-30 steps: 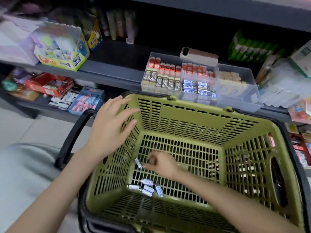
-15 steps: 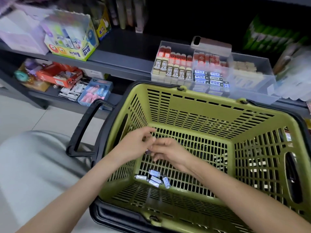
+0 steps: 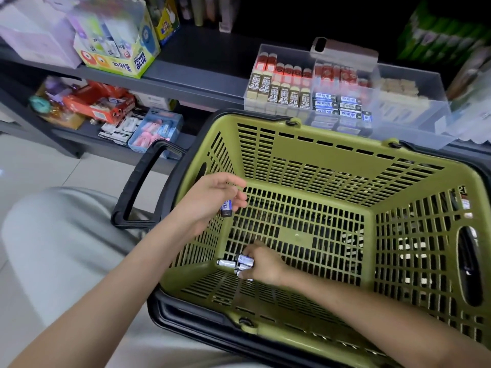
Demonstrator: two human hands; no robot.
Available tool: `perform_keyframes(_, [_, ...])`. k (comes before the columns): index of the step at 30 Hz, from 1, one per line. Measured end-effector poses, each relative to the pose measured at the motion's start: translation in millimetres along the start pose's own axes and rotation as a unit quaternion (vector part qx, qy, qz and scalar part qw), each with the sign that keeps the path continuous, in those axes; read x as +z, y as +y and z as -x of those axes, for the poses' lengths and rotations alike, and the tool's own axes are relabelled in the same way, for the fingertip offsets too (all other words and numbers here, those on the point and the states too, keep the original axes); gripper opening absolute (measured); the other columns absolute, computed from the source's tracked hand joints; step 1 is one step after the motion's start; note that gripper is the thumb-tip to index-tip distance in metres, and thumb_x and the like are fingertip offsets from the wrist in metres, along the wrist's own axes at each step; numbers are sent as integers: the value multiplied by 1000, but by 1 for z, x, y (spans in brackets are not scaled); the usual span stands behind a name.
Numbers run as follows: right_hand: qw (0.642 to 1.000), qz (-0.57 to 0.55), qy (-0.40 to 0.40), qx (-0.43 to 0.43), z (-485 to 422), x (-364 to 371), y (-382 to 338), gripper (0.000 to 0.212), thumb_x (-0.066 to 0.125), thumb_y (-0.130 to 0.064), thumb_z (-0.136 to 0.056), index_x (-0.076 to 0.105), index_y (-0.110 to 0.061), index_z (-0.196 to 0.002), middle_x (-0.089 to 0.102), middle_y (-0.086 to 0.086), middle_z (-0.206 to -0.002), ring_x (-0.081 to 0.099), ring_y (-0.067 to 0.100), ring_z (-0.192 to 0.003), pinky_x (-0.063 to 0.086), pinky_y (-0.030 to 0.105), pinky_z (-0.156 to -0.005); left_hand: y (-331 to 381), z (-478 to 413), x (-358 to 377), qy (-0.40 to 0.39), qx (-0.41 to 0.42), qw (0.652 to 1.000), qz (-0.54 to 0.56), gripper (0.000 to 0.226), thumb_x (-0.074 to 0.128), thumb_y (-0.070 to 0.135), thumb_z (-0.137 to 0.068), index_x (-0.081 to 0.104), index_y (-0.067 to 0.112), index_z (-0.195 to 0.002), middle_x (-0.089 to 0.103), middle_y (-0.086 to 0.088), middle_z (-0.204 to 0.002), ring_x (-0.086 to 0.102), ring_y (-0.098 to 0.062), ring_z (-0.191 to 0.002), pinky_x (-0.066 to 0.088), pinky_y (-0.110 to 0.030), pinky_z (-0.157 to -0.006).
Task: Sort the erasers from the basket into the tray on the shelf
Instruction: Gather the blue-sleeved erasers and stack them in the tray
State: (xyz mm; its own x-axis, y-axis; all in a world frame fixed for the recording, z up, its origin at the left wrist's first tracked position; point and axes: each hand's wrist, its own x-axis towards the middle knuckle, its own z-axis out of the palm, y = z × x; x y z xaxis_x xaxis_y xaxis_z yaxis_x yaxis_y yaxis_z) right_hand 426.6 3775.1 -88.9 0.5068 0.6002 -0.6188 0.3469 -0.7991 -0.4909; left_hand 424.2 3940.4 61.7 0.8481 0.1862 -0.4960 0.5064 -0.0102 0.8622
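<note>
An olive-green basket [image 3: 305, 152] with a black rim fills the lower right. My left hand [image 3: 212, 199] hovers by its left wall and holds a blue-sleeved eraser [image 3: 226, 207] between thumb and fingers. My right hand [image 3: 261, 264] is down on the basket floor, fingers curled onto a small pile of erasers [image 3: 233, 262] in the near left corner. On the shelf behind stands a clear compartment tray [image 3: 414, 120] with rows of 2B erasers, red-sleeved erasers and blue-sleeved erasers [image 3: 342, 106].
A black basket handle [image 3: 138, 187] juts out to the left over my grey-clad knee. A glue display box [image 3: 117, 54] sits on the shelf at left. A phone [image 3: 342, 50] lies across the tray's back. Boxed goods fill the lower shelf.
The eraser passed from my right hand to my left. My right hand then dropped to the pile on the basket floor, and my left hand lifted slightly with the eraser.
</note>
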Motion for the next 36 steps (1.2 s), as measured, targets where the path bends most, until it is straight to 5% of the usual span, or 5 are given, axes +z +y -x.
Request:
perform_keyframes(12, [979, -189, -78, 14, 11, -14, 7, 48, 65, -18, -87, 41, -7, -128, 43, 11, -134, 54, 11, -55, 47, 22, -50, -3, -6, 4, -7, -36, 999, 11, 17, 51, 6, -94, 67, 13, -94, 69, -4, -83, 67, -13, -76, 49, -24, -66])
perform_keyframes(20, [831, -513, 217, -5, 43, -106, -32, 23, 67, -15, -85, 53, -11, -102, 66, 12, -92, 61, 18, -66, 55, 30, -55, 5, -18, 30, 35, -145, 980, 133, 43, 60, 43, -88, 59, 7, -112, 54, -5, -85, 51, -15, -71, 47, -30, -70])
perform_keyframes(27, [946, -192, 225, -134, 74, -135, -54, 24, 50, -13, -94, 63, -18, -113, 69, 0, -105, 64, 20, -93, 50, 38, -84, 17, -26, 58, -42, -159, 951, 263, 29, 59, 45, -87, 62, 17, -79, 64, 2, -59, 60, -13, -54, 44, -28, -64])
perform_keyframes(34, [901, -307, 278, -128, 85, -142, -26, 18, 57, -27, -91, 69, -36, -80, 70, -9, -79, 65, 10, -73, 52, 23, -73, 11, -26, 46, -35, -257, 890, 375, 16, 65, 18, -81, 66, 4, -72, 61, -12, -70, 59, -19, -50, 51, -24, -47])
perform_keyframes(36, [960, -216, 167, -60, 71, -121, -6, 8, 61, -24, -87, 64, -28, -82, 64, -13, -80, 59, 0, -75, 52, 18, -76, 12, -27, 42, -51, -251, 892, 372, 11, 68, 15, -74, 62, 5, -71, 58, -8, -67, 53, -15, -50, 46, -21, -43])
